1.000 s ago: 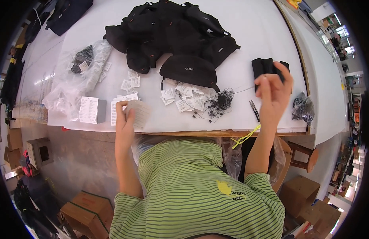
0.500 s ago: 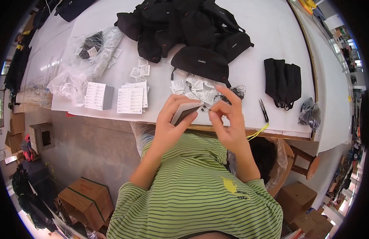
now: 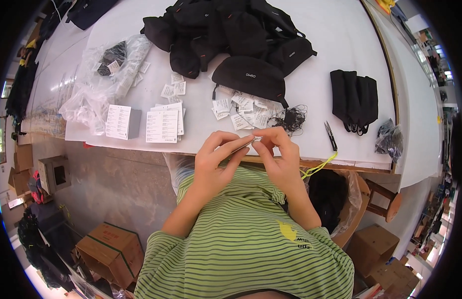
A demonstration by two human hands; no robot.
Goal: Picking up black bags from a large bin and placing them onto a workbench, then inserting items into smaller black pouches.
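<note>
My left hand (image 3: 216, 157) is closed on a hang tag (image 3: 245, 145), a thin folded-looking card seen nearly edge-on between thumb and fingers. At the card's far right end my right hand (image 3: 281, 158) pinches with thumb and forefinger; what lies in that pinch is too small to make out. Just beyond my hands on the white table is a tangle of black cords (image 3: 290, 119). Beside it lie several small white labels (image 3: 241, 121), partly under a black pouch (image 3: 251, 77). Two stacks of printed white cards, one (image 3: 162, 127) nearer my left hand and another (image 3: 119, 122), stand further left.
A heap of black pouches (image 3: 226, 30) covers the table's far middle. Thread snips (image 3: 331, 137) with a yellow cord, folded black pouches (image 3: 354, 99) and a small dark plastic bag (image 3: 389, 137) lie right. Clear plastic wrapping (image 3: 86, 102) is at left; a wooden stool (image 3: 385, 202) stands below.
My right hand has come down and left, its raised fingers closing at the card's end. The card in my left hand has turned from showing its dark face to nearly edge-on.
</note>
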